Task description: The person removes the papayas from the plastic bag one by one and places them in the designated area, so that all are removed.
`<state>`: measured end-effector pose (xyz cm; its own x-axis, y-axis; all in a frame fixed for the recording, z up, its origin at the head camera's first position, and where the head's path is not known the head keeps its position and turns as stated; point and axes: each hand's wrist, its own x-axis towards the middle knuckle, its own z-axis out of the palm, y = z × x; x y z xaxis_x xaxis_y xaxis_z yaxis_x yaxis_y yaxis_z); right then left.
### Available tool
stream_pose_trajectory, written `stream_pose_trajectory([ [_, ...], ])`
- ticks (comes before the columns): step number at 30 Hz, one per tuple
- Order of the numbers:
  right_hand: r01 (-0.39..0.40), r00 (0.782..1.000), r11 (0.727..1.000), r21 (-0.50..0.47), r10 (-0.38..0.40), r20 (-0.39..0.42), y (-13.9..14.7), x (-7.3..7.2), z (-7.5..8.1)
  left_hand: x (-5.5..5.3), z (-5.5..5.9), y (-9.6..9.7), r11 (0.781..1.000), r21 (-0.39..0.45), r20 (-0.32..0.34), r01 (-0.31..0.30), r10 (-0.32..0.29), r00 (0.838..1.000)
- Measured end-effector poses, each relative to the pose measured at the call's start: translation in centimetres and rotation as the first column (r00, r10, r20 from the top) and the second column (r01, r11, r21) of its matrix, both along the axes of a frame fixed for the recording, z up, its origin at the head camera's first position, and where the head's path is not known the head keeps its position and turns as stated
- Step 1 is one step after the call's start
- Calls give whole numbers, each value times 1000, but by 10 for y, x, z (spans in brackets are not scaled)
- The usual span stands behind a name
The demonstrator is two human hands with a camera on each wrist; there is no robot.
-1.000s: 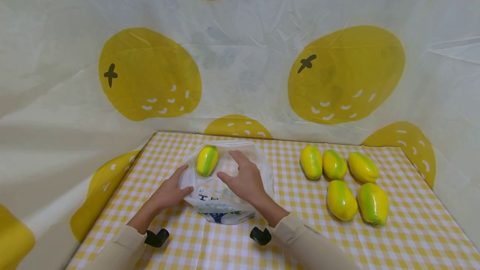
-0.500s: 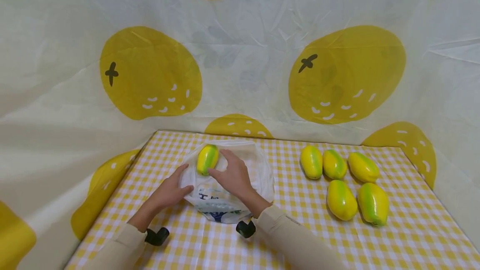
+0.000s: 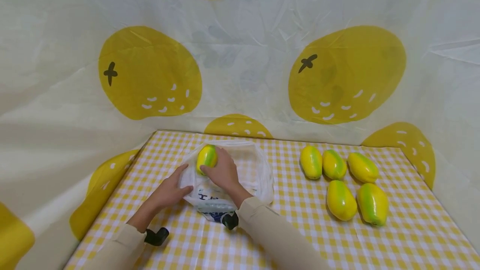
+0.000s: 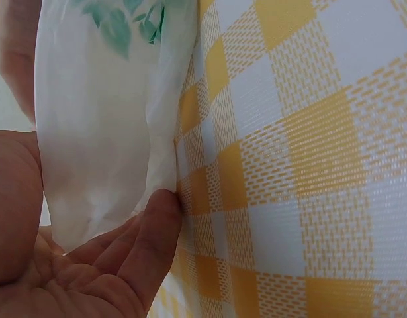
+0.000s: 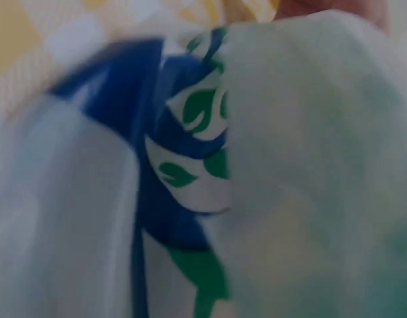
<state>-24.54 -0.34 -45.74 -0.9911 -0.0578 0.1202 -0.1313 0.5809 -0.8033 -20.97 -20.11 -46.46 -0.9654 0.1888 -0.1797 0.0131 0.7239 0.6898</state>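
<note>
A white plastic bag [image 3: 264,178] with blue and green print lies on the table, its mouth spread wide. Inside, towards the left, is a glossy yellow papaya [image 3: 204,157] with a green streak. My right hand [image 3: 224,172] reaches over the bag's mouth and grips this fruit from its right side, thumb in front; the far fingertips are hidden. At the bag's left side, my left hand [image 3: 170,188] holds the rim between thumb and fingers. Close up in the left wrist view, bent fingers [image 4: 147,245] touch the thin plastic. Only blurred bag print fills most of the right wrist view.
Several similar papayas [image 3: 341,200] rest in two loose rows on the right half of the table. A yellow-and-white checked cloth [image 3: 285,236] covers the table. Behind it hangs a white curtain [image 3: 243,70] with large yellow fruit shapes.
My right hand has moved left over the bag and gone from spread fingers to gripping the papaya. The left hand stays at the bag's left rim.
</note>
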Motion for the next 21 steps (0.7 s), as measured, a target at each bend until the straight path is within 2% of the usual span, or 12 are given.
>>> stream_pose_trajectory([
  [5,6,1000,998,70,-7,19,-10,-9,-3,-1,-2,-2,1000,10,-17,12,-12,1000],
  [10,25,999,996,89,-28,30,-16,-14,-4,-1,-1,-2,1000,14,-32,15,-15,999],
  [21,64,998,997,48,-64,12,-17,-16,-9,-1,0,-1,1000,-8,-14,10,-11,1000],
])
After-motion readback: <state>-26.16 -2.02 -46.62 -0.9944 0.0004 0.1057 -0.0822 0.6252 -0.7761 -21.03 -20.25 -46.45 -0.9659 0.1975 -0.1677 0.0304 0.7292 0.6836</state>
